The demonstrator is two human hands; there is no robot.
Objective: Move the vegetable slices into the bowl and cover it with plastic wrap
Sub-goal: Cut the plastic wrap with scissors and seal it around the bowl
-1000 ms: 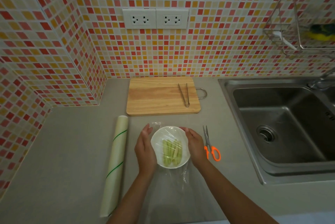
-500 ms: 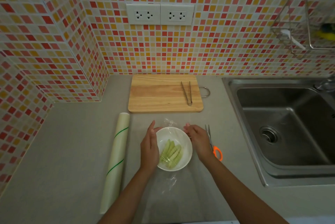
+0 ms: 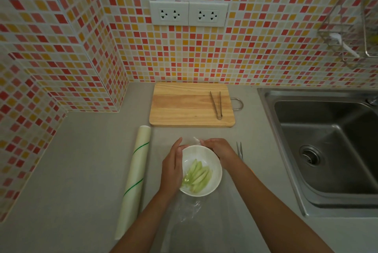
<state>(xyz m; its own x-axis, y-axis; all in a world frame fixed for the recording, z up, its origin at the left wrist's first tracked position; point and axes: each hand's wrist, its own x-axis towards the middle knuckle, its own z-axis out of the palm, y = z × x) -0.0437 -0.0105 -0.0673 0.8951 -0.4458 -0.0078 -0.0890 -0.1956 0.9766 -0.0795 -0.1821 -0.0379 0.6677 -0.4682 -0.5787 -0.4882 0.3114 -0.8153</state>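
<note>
Covering is the step in hand, by my reading: the vegetable slices (image 3: 196, 175) already lie in the white bowl (image 3: 212, 186), which sits on the grey counter (image 3: 81, 171) near the front edge, between the roll of plastic wrap (image 3: 134, 179) on its left and the scissors (image 3: 239, 150) on its right; the wooden cutting board (image 3: 188, 105), with the metal tongs (image 3: 217, 104) resting on it, lies farther back, and the sink (image 3: 327, 150) is well off to the right.

The left hand (image 3: 172, 167) lies along the bowl's left side, fingers straight and together, pressed flat against the rim; the right hand (image 3: 219, 148) curls over the far-right rim, and its fingertips appear to pinch a crumpled edge of the plastic wrap sheet (image 3: 190, 209) at the far side — a clear fold shows there.

The relation that matters: the loose film runs near to far, trailing from the bowl's near edge toward the person; the unsealed slack therefore sits nearer the wrists than the fingers — either hand would have to draw back to reach it; the left, lying lengthwise down the side, looks the nearer.

Whether the film fully spans the bowl's mouth cannot be told.
</note>
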